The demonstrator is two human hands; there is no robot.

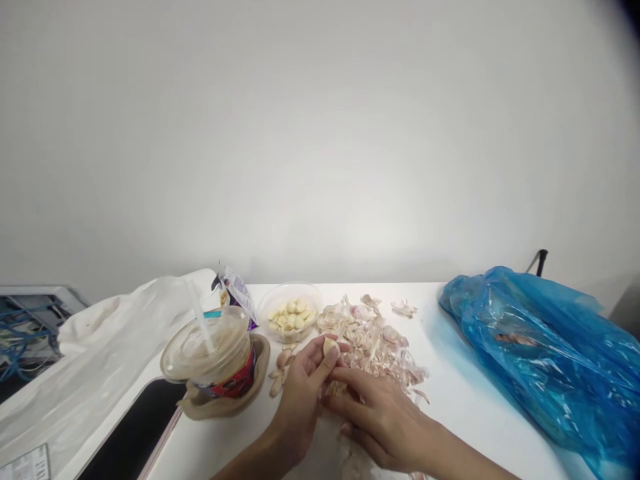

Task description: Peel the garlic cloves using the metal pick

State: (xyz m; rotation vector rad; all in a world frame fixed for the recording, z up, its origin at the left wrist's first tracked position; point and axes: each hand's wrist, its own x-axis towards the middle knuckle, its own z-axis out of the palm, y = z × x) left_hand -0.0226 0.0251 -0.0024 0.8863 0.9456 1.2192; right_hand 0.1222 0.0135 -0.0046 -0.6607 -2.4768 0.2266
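1. the left hand pinches a garlic clove between thumb and fingers, above the white table.
2. the right hand bends its fingers close beside it; i cannot tell whether they grip anything.
3. garlic skins lie heaped beside a clear bowl of peeled cloves.

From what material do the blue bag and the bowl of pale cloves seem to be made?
Blue bag: thin, glossy plastic film, judging by its crinkles and bright highlights. Bowl: probably clear, smooth plastic; it is see-through, though glass is not excluded.
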